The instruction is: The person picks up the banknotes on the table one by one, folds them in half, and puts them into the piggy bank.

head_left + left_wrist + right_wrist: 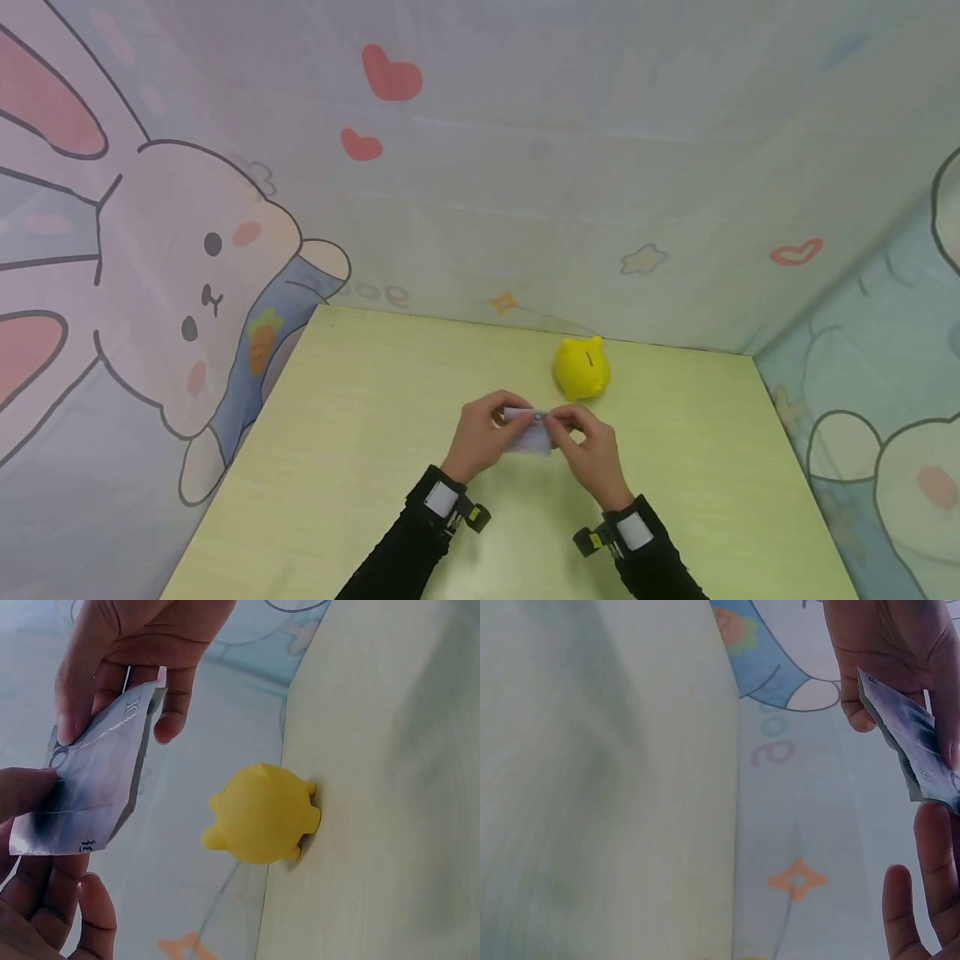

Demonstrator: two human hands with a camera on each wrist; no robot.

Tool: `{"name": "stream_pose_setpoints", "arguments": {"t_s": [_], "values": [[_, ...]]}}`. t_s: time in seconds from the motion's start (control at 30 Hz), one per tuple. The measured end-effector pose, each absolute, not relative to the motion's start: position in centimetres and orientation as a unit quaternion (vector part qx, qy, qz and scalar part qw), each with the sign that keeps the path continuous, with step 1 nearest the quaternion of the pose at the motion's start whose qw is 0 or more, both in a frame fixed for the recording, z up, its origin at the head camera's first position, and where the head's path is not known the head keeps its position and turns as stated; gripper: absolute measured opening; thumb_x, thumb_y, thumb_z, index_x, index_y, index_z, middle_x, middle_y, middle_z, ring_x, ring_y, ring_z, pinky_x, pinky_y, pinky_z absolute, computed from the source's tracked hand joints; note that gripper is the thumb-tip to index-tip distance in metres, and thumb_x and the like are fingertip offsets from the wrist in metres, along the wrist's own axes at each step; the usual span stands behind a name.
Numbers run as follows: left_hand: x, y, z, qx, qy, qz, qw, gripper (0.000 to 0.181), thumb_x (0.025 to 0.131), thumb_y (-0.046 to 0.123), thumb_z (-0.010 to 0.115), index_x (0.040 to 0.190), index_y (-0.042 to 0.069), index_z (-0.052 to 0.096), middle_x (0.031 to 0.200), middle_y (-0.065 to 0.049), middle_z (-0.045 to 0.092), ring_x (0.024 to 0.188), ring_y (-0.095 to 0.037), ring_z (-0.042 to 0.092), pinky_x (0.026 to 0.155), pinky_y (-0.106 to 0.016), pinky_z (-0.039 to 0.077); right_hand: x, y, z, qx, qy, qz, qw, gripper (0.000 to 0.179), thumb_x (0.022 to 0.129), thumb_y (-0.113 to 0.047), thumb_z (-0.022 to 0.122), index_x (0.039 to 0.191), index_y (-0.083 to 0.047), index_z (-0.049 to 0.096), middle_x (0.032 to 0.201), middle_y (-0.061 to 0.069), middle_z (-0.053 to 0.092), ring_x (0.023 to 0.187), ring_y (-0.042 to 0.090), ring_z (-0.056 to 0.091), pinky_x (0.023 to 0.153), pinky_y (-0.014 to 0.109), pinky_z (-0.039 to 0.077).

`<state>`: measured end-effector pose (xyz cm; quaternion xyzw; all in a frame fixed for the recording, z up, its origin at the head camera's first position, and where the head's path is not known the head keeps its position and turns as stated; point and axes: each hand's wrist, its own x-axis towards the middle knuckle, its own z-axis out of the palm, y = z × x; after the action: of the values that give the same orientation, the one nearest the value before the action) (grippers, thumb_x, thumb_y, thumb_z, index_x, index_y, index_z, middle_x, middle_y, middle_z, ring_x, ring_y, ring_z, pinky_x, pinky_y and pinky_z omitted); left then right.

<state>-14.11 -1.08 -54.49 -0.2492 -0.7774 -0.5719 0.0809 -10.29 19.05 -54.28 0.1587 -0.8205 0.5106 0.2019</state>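
Both hands hold a folded banknote (531,439) above the table, a purplish piece with printed digits in the left wrist view. My left hand (478,435) pinches its left side, thumb on the near face and fingers behind. On the other side, my right hand (596,454) pinches the upper right edge between thumb and fingers. Just beyond the hands stands a yellow piggy bank (582,368), its dark slot facing up. In the left wrist view the piggy bank (262,814) is apart from the banknote (94,772). Part of the banknote (907,739) is cut off in the right wrist view.
The pale yellow-green table (360,400) ends at a back edge close behind the piggy bank. A cloth backdrop (525,183) with cartoon rabbits and hearts rises behind the table and along its sides. Each wrist wears a strapped camera, such as the left camera (477,517).
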Motion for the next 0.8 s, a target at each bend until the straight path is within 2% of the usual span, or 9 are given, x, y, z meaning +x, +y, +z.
{"name": "stream_pose_setpoints", "arguments": {"t_s": [0.33,0.5,0.8], "values": [[-14.0,-1.1,-55.0,-0.216,-0.771,-0.593,0.079,0.016,0.100,0.026,0.079,0.108,0.012,0.079,0.104,-0.001,0.077,0.086,-0.010,0.065,0.073,-0.025,0.055,-10.3,19.3,-54.1,0.158,-0.820,0.513,0.199,0.008,0.098,0.002,0.075,0.102,-0.005,0.073,0.092,0.005,0.073,0.075,0.010,0.065,0.065,0.021,0.057],[-13.9,-1.2,-55.1,-0.188,-0.764,-0.613,0.076,0.021,0.100,0.027,0.079,0.113,0.011,0.079,0.106,-0.002,0.077,0.089,-0.011,0.067,0.075,-0.026,0.056,-10.2,19.3,-54.0,0.146,-0.823,0.514,0.193,0.007,0.099,0.000,0.075,0.103,-0.005,0.073,0.093,0.005,0.074,0.076,0.009,0.065,0.066,0.022,0.057],[-13.7,-1.3,-55.5,-0.149,-0.750,-0.641,0.064,0.016,0.099,0.027,0.080,0.108,0.014,0.079,0.101,-0.001,0.077,0.089,-0.012,0.069,0.077,-0.027,0.056,-10.3,19.4,-54.2,0.135,-0.823,0.517,0.193,0.009,0.098,0.002,0.074,0.104,-0.005,0.074,0.093,0.006,0.073,0.077,0.010,0.064,0.067,0.020,0.056]]}}
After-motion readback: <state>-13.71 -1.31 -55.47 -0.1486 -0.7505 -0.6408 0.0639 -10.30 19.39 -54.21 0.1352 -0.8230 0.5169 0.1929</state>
